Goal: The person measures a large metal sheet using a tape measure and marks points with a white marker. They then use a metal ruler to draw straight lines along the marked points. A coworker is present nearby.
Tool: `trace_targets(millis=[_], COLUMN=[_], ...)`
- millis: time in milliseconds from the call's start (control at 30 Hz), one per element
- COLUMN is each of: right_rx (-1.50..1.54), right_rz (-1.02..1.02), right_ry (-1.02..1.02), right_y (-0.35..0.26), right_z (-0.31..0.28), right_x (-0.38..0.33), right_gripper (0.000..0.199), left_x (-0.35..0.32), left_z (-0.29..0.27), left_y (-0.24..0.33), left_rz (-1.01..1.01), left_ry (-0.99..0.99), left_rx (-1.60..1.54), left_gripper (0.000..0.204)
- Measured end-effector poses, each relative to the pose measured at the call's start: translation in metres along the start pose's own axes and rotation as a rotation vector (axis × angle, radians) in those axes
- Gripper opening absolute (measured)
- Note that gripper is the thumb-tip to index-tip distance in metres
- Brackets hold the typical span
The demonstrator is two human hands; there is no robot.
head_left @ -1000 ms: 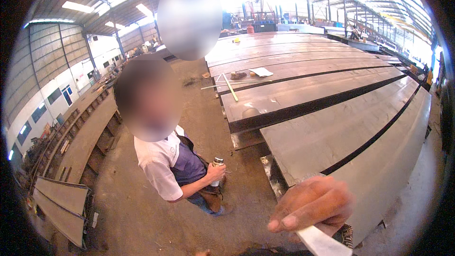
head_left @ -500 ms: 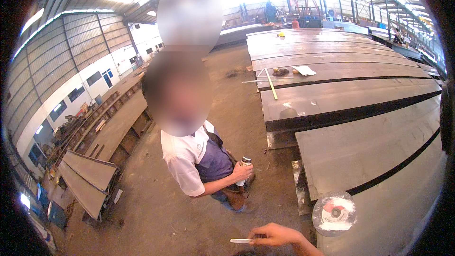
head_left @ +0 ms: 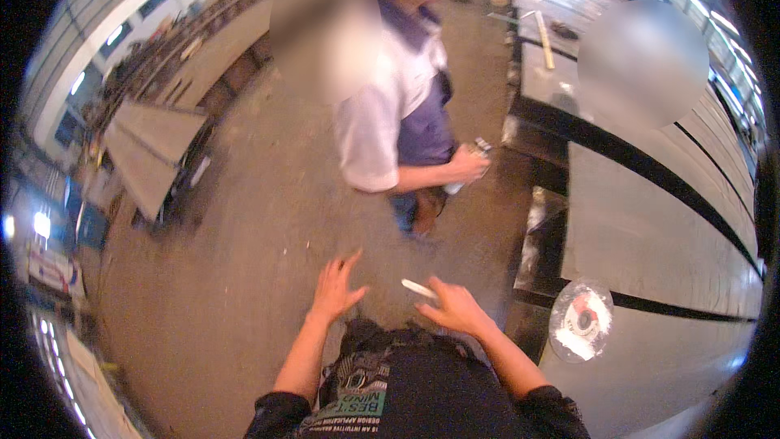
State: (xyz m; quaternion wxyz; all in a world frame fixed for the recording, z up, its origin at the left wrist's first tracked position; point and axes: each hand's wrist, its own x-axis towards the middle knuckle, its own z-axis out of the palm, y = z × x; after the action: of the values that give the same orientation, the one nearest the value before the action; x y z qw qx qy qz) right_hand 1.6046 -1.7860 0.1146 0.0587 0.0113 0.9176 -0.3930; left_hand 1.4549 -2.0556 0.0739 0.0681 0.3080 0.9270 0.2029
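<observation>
Pinching a small, flat, pale stick between thumb and fingertips, the right hand hangs over the concrete floor, so the stick juts out to the left from its fingers, toward the left hand. The left hand is open and holds nothing, its fingers spread, apart from the stick with a gap of floor between them. Both hands are just in front of the person's dark printed shirt. To the right, near the right hand, a round disc in a clear wrapper lies flat on the smooth grey metal counter, whose plates are split by dark seams. Ahead stands a co-worker in a white and purple shirt, whose hand grips a small metal can.
</observation>
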Motion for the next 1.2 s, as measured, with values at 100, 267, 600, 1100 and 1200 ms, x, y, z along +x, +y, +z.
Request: trace_targets(millis=[100,267,600,1100,1200], right_rx=[-0.124,-0.213,-0.031,0.385,0.45], right_rz=[-0.142,-0.177,-0.051,0.515,0.836], right_ry=[-0.013,0.066,0.093,0.425,0.531], right_y=[-0.048,-0.08,-0.2,-0.124,-0.011], right_z=[0.03,0.09,0.145,0.167,0.238], right_x=[0.071,0.197,0.359,0.676,0.705], right_gripper=[0.058,0.071,0.079,0.078,0.071], left_x=[0.012,0.003,0.055,0.303,0.27], left_z=[-0.048,-0.075,-0.129,-0.19,-0.06], left_y=[-0.002,-0.118,-0.266,-0.487,-0.589], left_rz=[0.141,-0.093,-0.409,-0.739,-0.738], left_ry=[-0.004,0.156,0.256,0.144,-0.031], left_rx=[0.088,0.056,-0.676,-1.008,-0.562], left_gripper=[0.097,0.11,0.101,0.087,0.084])
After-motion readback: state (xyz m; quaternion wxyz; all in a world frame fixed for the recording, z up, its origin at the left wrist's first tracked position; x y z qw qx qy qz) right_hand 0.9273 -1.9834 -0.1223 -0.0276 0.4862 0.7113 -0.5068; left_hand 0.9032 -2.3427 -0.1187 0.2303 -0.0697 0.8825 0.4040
